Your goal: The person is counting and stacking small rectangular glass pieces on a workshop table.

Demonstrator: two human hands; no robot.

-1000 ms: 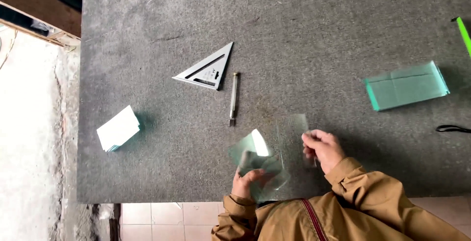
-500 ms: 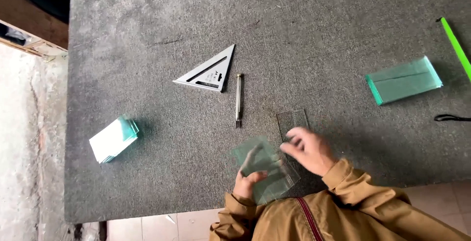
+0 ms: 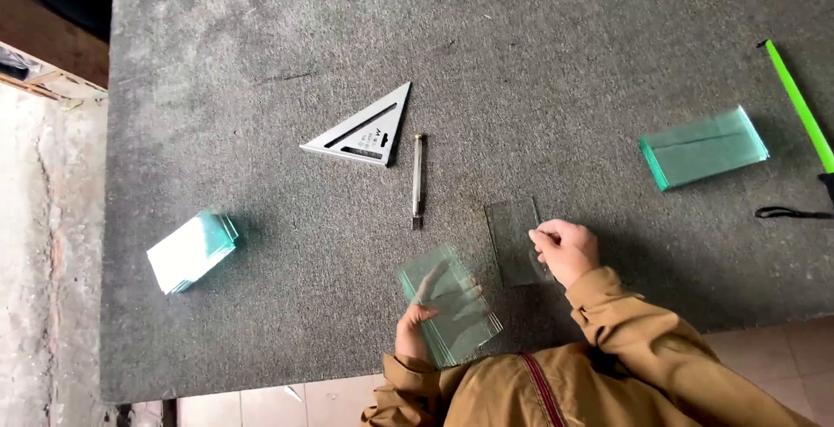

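Since half a second ago, my right hand [image 3: 565, 251] has laid one glass pane [image 3: 516, 241] flat on the table [image 3: 261, 114], fingertips pinching its edge. My left hand [image 3: 419, 327] grips the glass stack [image 3: 450, 304]; more panes remain.

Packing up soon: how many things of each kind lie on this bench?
Glass stacks: 3 (left hand's, far left, far right)
Single pane: 1
Square: 1
Cutter: 1
Green stick: 1
Total: 7
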